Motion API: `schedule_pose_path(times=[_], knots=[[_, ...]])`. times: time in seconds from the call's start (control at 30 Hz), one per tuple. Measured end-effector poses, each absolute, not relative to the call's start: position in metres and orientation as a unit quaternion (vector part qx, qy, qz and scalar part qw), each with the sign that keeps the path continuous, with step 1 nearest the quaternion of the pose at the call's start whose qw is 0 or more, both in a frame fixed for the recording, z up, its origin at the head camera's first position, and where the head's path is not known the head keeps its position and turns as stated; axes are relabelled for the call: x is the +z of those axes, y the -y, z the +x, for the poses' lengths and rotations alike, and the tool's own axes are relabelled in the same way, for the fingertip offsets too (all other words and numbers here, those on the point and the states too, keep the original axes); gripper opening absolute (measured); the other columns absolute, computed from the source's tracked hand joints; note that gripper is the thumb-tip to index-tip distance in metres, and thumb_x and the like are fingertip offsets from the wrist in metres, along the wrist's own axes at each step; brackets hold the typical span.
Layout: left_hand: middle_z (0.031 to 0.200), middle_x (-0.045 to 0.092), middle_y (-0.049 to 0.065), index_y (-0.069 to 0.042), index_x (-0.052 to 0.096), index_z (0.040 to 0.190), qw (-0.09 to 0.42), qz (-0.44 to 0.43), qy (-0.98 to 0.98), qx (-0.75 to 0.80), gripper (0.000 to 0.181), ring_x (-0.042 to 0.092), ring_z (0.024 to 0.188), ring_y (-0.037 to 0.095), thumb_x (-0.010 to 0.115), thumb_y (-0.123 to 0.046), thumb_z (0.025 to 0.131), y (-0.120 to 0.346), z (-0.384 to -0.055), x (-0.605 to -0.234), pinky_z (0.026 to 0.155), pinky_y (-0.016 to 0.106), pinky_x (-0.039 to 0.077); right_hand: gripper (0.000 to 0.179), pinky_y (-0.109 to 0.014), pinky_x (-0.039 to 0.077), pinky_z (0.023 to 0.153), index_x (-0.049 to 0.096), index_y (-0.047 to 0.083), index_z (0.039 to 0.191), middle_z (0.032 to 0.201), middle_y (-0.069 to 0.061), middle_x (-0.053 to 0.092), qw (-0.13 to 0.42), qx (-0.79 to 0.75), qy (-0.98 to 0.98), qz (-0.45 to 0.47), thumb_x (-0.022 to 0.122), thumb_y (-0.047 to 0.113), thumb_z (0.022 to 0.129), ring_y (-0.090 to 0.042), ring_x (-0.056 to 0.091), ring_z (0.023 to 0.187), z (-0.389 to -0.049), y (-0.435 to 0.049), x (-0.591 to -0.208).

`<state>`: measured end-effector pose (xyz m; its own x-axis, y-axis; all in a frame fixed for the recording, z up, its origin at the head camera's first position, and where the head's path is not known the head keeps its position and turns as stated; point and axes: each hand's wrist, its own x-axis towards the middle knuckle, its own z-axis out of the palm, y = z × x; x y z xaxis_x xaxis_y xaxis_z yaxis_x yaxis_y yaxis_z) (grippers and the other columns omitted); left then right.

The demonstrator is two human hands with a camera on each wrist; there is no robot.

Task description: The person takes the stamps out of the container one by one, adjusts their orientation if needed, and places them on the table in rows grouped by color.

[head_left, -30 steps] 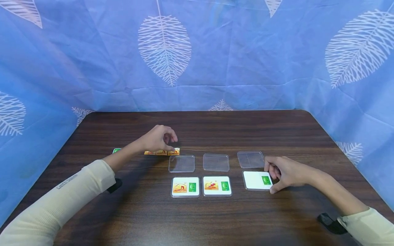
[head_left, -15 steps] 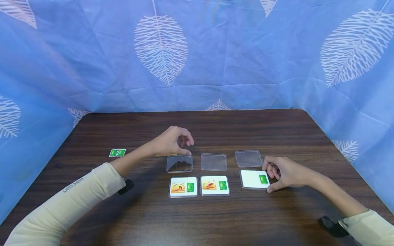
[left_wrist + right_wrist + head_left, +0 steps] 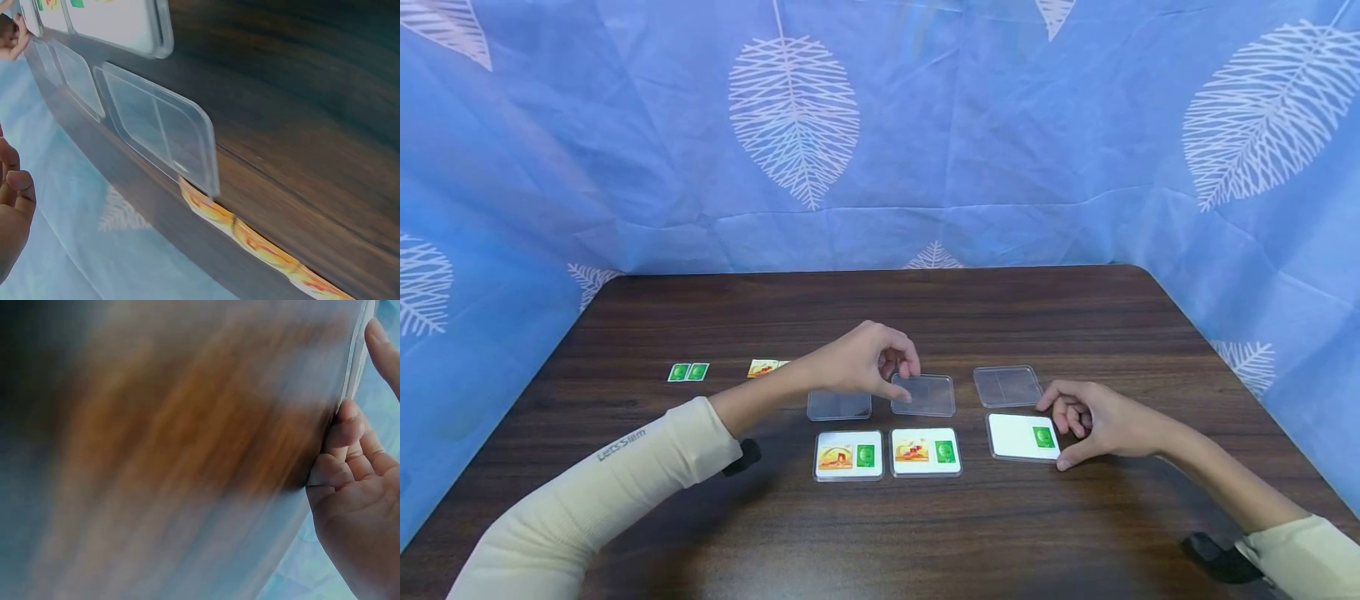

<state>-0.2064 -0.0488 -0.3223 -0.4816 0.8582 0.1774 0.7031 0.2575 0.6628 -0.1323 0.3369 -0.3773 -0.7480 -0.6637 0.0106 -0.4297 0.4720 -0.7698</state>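
My left hand (image 3: 865, 358) hovers over the middle clear plastic lid (image 3: 936, 404). Its fingers are loosely bent, with a gap to the thumb and nothing visible between them. At the right, my right hand (image 3: 1105, 423) holds the right end of a clear case (image 3: 1015, 437), its thumb at the near corner and its fingers curled at the far side. Inside that case is a white card with one green stamp (image 3: 1042, 437). Orange stamps (image 3: 262, 247) lie in a strip, partly hidden by my left forearm in the head view.
Two cases (image 3: 847, 473) (image 3: 925, 472) stand side by side, each showing an orange and a green picture stamp. Further clear lids (image 3: 838, 407) (image 3: 1007, 386) lie behind. A pair of green stamps (image 3: 688, 372) is at the left of the brown table (image 3: 880, 542).
My left hand has moved rightward from the orange stamps to above the middle lid, uncovering the green pair. The right hand stays at its case.
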Motion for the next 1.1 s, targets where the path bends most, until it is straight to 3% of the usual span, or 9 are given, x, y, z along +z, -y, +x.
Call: schedule_pose_path(times=[0.3,0.6,0.83,1.1], knots=[[0.084,0.064,0.003,0.000,0.072,0.098,0.125,0.517,-0.775,0.341,0.022,0.045,0.062,0.001,0.087,-0.004,0.082,0.032,-0.201,-0.320,0.062,0.019,0.045,0.051,-0.030,0.035,0.057,0.055,-0.008,0.118,0.085,-0.008,0.053,0.152,-0.444,-0.835,-0.288,0.088,0.003,0.080,-0.024,0.041,0.066,-0.125,-0.337,-0.381],[0.086,0.066,0.014,0.003,0.072,0.098,0.138,0.532,-0.765,0.337,0.021,0.043,0.062,0.001,0.086,-0.003,0.083,0.019,-0.198,-0.320,0.062,0.018,0.042,0.051,-0.030,0.034,0.056,0.057,-0.009,0.117,0.083,-0.006,0.053,0.140,-0.441,-0.841,-0.281,0.089,0.003,0.079,-0.022,0.040,0.065,-0.125,-0.336,-0.384],[0.085,0.066,0.008,0.002,0.072,0.099,0.138,0.549,-0.754,0.333,0.022,0.043,0.062,-0.001,0.086,-0.005,0.084,0.006,-0.196,-0.322,0.062,0.016,0.042,0.046,-0.030,0.034,0.055,0.058,-0.007,0.112,0.080,-0.006,0.053,0.143,-0.437,-0.836,-0.299,0.089,0.003,0.079,-0.021,0.040,0.064,-0.130,-0.336,-0.384],[0.090,0.069,0.017,0.004,0.072,0.101,0.161,0.565,-0.736,0.335,0.024,0.047,0.066,0.000,0.086,-0.004,0.083,-0.012,-0.194,-0.325,0.066,0.015,0.045,0.042,-0.030,0.037,0.053,0.058,-0.004,0.107,0.077,-0.009,0.053,0.159,-0.428,-0.829,-0.322,0.089,0.003,0.079,-0.020,0.042,0.061,-0.135,-0.335,-0.380]])
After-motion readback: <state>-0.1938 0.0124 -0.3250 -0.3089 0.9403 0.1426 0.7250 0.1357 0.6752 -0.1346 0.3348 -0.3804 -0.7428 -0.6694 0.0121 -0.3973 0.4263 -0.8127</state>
